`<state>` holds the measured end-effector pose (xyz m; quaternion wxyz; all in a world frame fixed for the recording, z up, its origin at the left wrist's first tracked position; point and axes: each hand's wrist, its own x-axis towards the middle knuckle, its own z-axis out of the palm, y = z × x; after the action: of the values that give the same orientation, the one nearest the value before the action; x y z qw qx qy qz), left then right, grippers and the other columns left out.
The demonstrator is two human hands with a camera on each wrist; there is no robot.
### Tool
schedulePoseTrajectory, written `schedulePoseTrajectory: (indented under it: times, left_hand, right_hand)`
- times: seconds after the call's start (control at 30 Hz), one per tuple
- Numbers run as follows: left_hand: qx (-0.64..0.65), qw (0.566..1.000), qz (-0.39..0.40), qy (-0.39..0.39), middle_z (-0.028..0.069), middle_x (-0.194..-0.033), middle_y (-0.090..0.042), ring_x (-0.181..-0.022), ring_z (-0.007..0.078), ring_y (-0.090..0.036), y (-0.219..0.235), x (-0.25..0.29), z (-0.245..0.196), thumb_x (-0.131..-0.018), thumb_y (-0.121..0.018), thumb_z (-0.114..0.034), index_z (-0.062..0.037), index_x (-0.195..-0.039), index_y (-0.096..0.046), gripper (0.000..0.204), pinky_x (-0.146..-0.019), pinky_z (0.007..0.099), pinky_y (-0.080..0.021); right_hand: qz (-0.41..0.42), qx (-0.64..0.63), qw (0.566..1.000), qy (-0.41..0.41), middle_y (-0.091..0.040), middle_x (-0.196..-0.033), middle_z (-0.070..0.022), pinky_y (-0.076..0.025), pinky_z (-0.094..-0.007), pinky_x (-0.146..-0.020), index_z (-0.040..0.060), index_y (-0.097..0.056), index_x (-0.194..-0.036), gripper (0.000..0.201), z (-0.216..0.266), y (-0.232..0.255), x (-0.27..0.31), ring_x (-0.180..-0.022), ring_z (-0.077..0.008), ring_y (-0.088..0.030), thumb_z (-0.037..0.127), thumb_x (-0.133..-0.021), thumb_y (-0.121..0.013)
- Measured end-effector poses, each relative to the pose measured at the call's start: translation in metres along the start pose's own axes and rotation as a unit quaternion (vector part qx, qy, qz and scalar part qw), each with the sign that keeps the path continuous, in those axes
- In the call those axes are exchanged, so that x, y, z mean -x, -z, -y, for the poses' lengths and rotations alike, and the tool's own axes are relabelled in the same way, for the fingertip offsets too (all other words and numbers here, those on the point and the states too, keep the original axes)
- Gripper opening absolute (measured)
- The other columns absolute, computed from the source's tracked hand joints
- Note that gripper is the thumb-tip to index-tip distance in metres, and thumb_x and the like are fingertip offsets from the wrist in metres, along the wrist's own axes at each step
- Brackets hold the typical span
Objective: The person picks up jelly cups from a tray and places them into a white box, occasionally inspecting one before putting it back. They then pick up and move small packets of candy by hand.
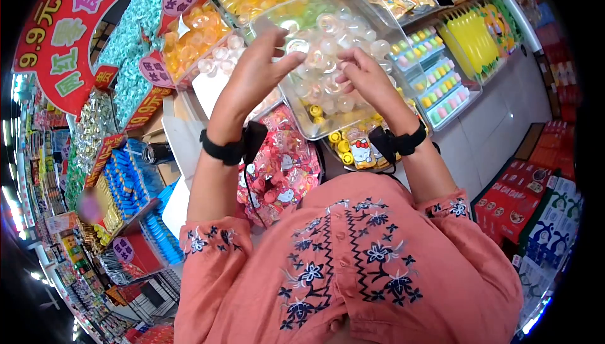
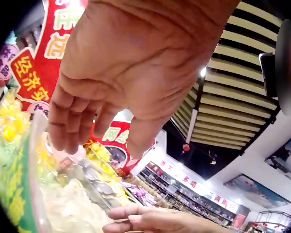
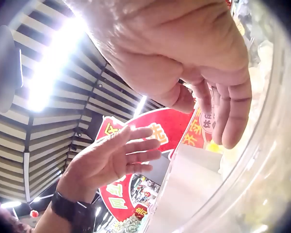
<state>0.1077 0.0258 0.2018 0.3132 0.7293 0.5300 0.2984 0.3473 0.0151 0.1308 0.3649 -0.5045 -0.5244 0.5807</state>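
A clear bin [image 1: 309,134] of round, pale translucent cups [image 1: 331,79] lies below both hands in the head view. The left hand [image 1: 255,76] is over the bin's left part, thumb apart from the fingers, holding nothing. Over the right part, the right hand [image 1: 368,79] has its fingers loosely bent, and nothing shows in it. In the left wrist view, the left hand [image 2: 131,73] hangs above the packs with fingers relaxed. The right wrist view has the right hand [image 3: 184,63] beside the bin's curved rim [image 3: 233,179], fingers hanging down.
Orange cups [image 1: 195,32] fill a bin at the left, near red signs [image 1: 69,47]. Pink packs [image 1: 280,167] and yellow packs [image 1: 359,148] lie on the near side. Trays of small colored pieces [image 1: 441,88] stand at the right, and red boxes [image 1: 510,196] farther down.
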Motion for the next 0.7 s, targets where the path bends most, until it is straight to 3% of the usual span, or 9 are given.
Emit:
schedulePoseTrajectory:
  times: [0.1,0.2,0.3,0.5,0.6,0.7]
  left_hand:
    - [-0.12,0.99,0.064,-0.022,0.0284,-0.124,-0.061,-0.111,0.0352,-0.063,-0.02,-0.028,-0.009,-0.088,-0.071,-0.038,0.0056,-0.136,-0.049,0.068,-0.092,0.0387,-0.051]
    - [-0.228,0.964,0.136,0.012,0.0294,-0.117,-0.064,-0.107,0.0375,-0.064,-0.047,-0.057,-0.002,-0.085,-0.073,-0.04,0.0094,-0.128,-0.053,0.069,-0.088,0.0393,-0.052]
    - [-0.291,0.932,0.211,0.044,0.0272,-0.11,-0.066,-0.102,0.0415,-0.065,-0.068,-0.075,0.0,-0.079,-0.075,-0.037,0.0068,-0.116,-0.06,0.059,-0.085,0.0443,-0.052]
    - [-0.348,0.912,0.2,0.082,0.0263,-0.108,-0.067,-0.099,0.039,-0.067,-0.099,-0.082,0.028,-0.073,-0.079,-0.037,0.0063,-0.113,-0.062,0.061,-0.082,0.0435,-0.054]
    - [-0.362,0.908,0.194,0.078,0.0262,-0.109,-0.067,-0.099,0.039,-0.067,-0.106,-0.08,0.031,-0.071,-0.079,-0.037,0.0069,-0.114,-0.061,0.064,-0.082,0.0433,-0.054]
    - [-0.343,0.908,0.226,0.088,0.0277,-0.107,-0.067,-0.099,0.0405,-0.067,-0.105,-0.081,0.027,-0.071,-0.079,-0.036,0.0061,-0.115,-0.06,0.063,-0.082,0.0433,-0.054]
  right_hand:
    - [-0.034,-0.007,0.999,0.012,-0.063,-0.107,-0.0125,-0.053,-0.0314,-0.07,-0.0022,-0.053,-0.123,0.037,0.0,0.006,0.006,-0.091,-0.0178,-0.065,0.016,-0.09,-0.05]
    - [-0.016,-0.018,1.0,0.013,-0.057,-0.121,-0.0121,-0.053,-0.03,-0.074,-0.0001,-0.051,-0.128,0.036,-0.002,0.012,0.009,-0.098,-0.0184,-0.064,0.014,-0.095,-0.049]
    - [-0.017,-0.025,0.999,0.022,-0.057,-0.12,-0.0119,-0.053,-0.0301,-0.074,-0.0004,-0.052,-0.127,0.037,-0.006,0.015,0.011,-0.098,-0.0177,-0.064,0.016,-0.094,-0.051]
    - [-0.004,-0.022,1.0,0.015,-0.059,-0.118,-0.0109,-0.054,-0.0302,-0.075,-0.0005,-0.052,-0.129,0.04,-0.012,0.017,0.012,-0.096,-0.0158,-0.063,0.018,-0.094,-0.053]
    - [-0.037,-0.056,0.997,0.048,-0.063,-0.096,-0.0109,-0.05,-0.0305,-0.065,-0.0022,-0.053,-0.123,0.039,-0.014,0.011,0.015,-0.071,-0.0151,-0.059,0.016,-0.09,-0.054]
    - [-0.04,-0.078,0.995,0.039,-0.063,-0.095,-0.0104,-0.05,-0.0303,-0.067,-0.0019,-0.054,-0.123,0.039,-0.01,0.01,0.019,-0.075,-0.0153,-0.06,0.018,-0.09,-0.054]
